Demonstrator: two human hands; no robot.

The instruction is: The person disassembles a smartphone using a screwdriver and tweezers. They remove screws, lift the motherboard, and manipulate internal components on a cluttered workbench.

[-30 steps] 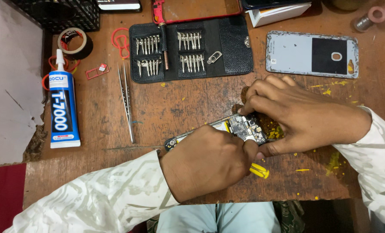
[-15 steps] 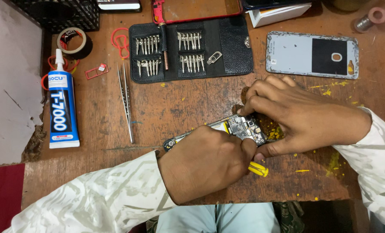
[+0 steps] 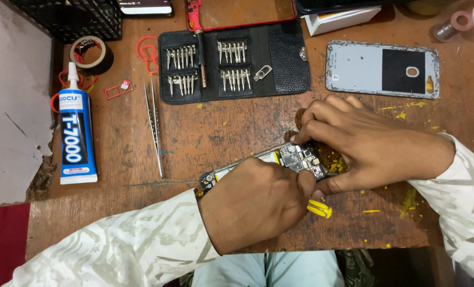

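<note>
An opened phone body (image 3: 295, 158) with its circuit board exposed lies near the front of the wooden table (image 3: 231, 127). My left hand (image 3: 255, 204) covers the phone's lower half and grips a yellow-handled tool (image 3: 319, 209), whose tip is hidden under the fingers. My right hand (image 3: 372, 143) pinches the board end of the phone between fingers and thumb. Both sleeves are pale and patterned.
A black screwdriver-bit case (image 3: 231, 61) lies open at the back. Tweezers (image 3: 154, 127) and a glue tube (image 3: 76, 133) lie to the left, with a tape roll (image 3: 91, 53) behind. The phone's grey back cover (image 3: 383, 69) rests at the right. Yellow scraps dot the wood.
</note>
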